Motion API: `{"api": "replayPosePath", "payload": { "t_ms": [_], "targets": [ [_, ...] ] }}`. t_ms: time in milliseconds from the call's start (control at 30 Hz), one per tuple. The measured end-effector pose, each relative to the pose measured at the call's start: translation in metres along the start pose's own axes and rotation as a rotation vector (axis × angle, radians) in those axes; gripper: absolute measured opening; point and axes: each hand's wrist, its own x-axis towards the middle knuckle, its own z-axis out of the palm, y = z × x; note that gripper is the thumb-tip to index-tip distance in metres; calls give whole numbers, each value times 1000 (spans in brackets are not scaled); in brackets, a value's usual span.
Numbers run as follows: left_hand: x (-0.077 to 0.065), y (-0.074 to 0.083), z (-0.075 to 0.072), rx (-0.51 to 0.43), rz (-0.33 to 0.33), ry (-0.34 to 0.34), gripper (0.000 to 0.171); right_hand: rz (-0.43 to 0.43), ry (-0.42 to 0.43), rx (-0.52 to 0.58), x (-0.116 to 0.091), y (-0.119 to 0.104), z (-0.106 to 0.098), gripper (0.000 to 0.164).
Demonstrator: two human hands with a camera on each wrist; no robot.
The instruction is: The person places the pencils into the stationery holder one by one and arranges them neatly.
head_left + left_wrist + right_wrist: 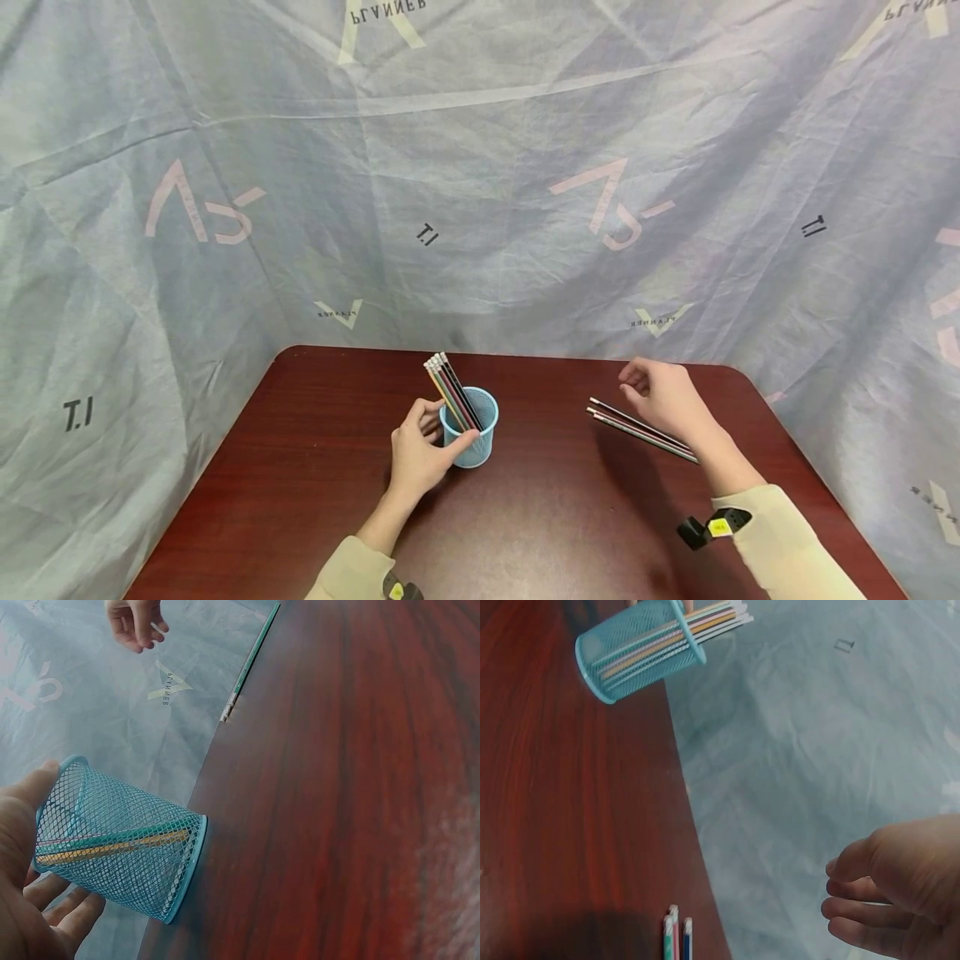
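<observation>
A light blue mesh pencil cup (474, 452) stands upright on the table, with several pencils (454, 390) leaning to the left inside it, white eraser ends up. My left hand (422, 454) grips this cup from its left side, thumb at the near rim and fingers behind. To the right lie three loose pencils (645, 437) side by side; in the right wrist view a green pencil (667, 941) is among them. Over these my right hand (663, 398) hovers with loosely bent fingers, holding nothing and apart from the pencils.
The dark red wooden table (315, 442) has rounded far corners. Behind and beside it hangs a wrinkled grey cloth (480, 267) with printed letters, close to the table's far edge. A black strap device (712, 527) sits on the right wrist.
</observation>
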Motion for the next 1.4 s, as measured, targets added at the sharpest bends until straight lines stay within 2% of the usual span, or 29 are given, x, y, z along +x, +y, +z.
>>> {"api": "replayPosePath", "payload": {
  "t_ms": [500, 800, 1067, 1400],
  "targets": [
    [2, -1, -4, 28, 38, -35, 60, 52, -32, -31, -33, 42, 15, 6],
    [2, -3, -9, 18, 21, -79, 59, 48, -58, -50, -51, 64, 37, 8],
    [2, -4, -12, 0, 13, -95, 60, 43, -60, -102, -59, 73, 53, 10],
    [3, -3, -12, -9, 36, -86, 53, 28, -80, -144, -63, 75, 60, 10]
  ]
}}
